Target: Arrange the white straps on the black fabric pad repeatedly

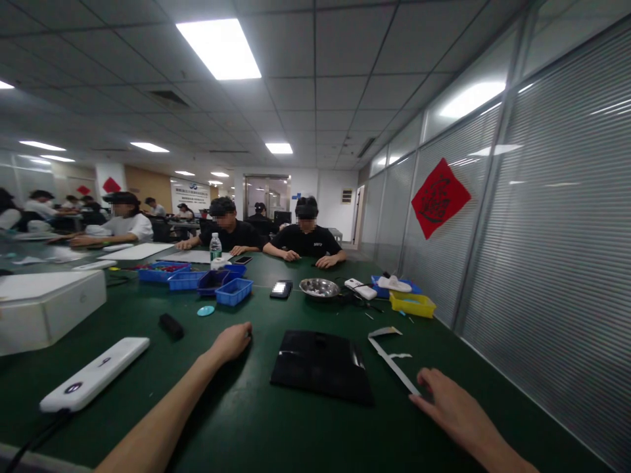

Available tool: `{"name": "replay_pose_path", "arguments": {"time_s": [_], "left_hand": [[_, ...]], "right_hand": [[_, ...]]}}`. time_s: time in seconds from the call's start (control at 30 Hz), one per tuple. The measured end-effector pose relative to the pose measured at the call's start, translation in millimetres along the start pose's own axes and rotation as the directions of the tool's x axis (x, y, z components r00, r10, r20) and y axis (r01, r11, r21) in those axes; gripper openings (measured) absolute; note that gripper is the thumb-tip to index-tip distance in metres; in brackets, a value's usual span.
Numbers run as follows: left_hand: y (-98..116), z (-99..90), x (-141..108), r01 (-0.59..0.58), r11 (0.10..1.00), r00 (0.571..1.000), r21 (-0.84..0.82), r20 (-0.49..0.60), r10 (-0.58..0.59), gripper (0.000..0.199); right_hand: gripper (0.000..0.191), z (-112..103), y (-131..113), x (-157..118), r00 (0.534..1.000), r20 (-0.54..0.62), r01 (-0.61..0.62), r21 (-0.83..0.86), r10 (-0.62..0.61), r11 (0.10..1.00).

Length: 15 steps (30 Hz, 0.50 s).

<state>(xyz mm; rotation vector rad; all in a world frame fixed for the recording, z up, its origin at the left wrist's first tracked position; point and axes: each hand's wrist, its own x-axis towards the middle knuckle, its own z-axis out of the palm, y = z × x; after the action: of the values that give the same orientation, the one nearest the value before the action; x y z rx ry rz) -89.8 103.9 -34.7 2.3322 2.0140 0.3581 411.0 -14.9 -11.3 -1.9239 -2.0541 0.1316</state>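
A flat black item, like a folded pouch or sheet, lies on the green table between my hands. My left hand rests on the table to its left, fingers curled; whether anything is under them is hidden. On the right, my right hand has its thumb and fingers apart, the thumb at the near end of a thin white strip. The strip's far end bends to the right, and a small torn white piece lies beside it.
Blue bins, a metal bowl, a phone and a yellow tray stand farther back. At left are a white power bank-like device, a black object and a white box. People sit across the table.
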Motion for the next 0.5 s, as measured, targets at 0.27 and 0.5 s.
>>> {"name": "replay_pose_path", "arguments": {"time_s": [0.27,0.5], "left_hand": [[0,-0.7,-2,-0.005,1.000,1.000,0.003,-0.021,0.005,0.025],[1,-0.3,0,0.014,1.000,0.999,0.007,-0.033,-0.014,0.025]], "right_hand": [[0.025,4,21,11,0.996,-0.093,0.012,0.011,-0.011,1.000],[0.037,-1,38,19,0.974,-0.226,0.024,0.057,-0.010,0.998]]}}
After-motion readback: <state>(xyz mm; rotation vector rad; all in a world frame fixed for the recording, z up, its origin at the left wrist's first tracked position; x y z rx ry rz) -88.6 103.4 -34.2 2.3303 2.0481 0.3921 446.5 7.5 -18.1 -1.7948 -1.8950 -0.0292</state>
